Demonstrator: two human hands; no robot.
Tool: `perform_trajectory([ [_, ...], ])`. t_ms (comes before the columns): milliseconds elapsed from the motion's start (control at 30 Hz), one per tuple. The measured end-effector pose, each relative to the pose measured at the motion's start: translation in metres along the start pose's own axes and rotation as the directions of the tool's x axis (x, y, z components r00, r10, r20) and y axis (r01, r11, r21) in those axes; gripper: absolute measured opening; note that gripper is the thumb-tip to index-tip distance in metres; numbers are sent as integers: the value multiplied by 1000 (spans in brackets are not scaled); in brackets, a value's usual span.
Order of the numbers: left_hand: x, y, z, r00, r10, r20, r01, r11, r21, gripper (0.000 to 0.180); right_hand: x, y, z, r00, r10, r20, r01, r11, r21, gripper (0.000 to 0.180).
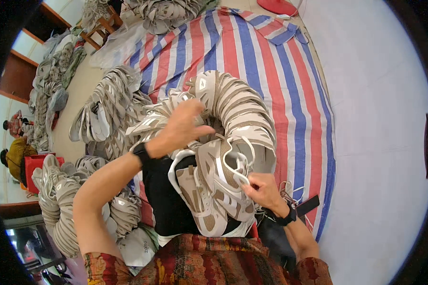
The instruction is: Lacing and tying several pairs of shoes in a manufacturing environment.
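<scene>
Across my lap lie beige and white sneaker uppers (209,216), with tan mesh toes and white panels. A white shoelace (247,147) loops over the opening of the nearest upper (218,166). My right hand (264,190) pinches the lace at the right side of that upper, fingers closed. Above the uppers, my left hand (179,127) hovers with thumb spread from the fingers and nothing visible in it. Just beyond it, a curved stack of nested uppers (245,102) arches around. Black cloth (161,204) shows under the uppers.
A red, white and blue striped sheet (280,90) covers the floor. More bundles of uppers (111,102) lie at the left and far side. A dark phone-like slab (308,205) is right of my wrist. A pale wall (375,118) rises at the right. People (16,152) sit far left.
</scene>
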State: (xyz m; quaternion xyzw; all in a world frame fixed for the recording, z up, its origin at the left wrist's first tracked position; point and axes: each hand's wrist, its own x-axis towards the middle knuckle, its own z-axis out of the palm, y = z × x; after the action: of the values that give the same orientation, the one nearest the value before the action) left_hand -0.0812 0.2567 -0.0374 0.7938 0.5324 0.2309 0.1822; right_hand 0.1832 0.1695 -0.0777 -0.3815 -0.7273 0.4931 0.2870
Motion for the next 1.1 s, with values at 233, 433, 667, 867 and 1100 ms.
perform_trajectory([
  [233, 59, 20, 68, 915, 282, 288, -265, 959, -98, 70, 0, 9, 7, 993, -102, -53, 104, 994, 27, 23],
  [433, 75, 17, 58, 843, 181, 506, -154, 983, -96, 55, -1, 17, 2, 991, -126, 36, 125, 992, 21, 17],
  [667, 54, -16, 65, 949, 44, 313, -12, 995, -101, 48, -42, 106, 0, 906, 275, -322, -148, 918, 367, 27],
  [867, 25, -19, 89, 954, -11, 301, 32, 997, -64, 39, 12, 129, -35, 736, 676, 26, -643, 688, 337, 23],
  [1100, -16, -27, 16, 899, -252, 357, 360, 890, -279, 29, -28, -14, -17, 999, 41, -13, -43, 948, -316, 23],
])
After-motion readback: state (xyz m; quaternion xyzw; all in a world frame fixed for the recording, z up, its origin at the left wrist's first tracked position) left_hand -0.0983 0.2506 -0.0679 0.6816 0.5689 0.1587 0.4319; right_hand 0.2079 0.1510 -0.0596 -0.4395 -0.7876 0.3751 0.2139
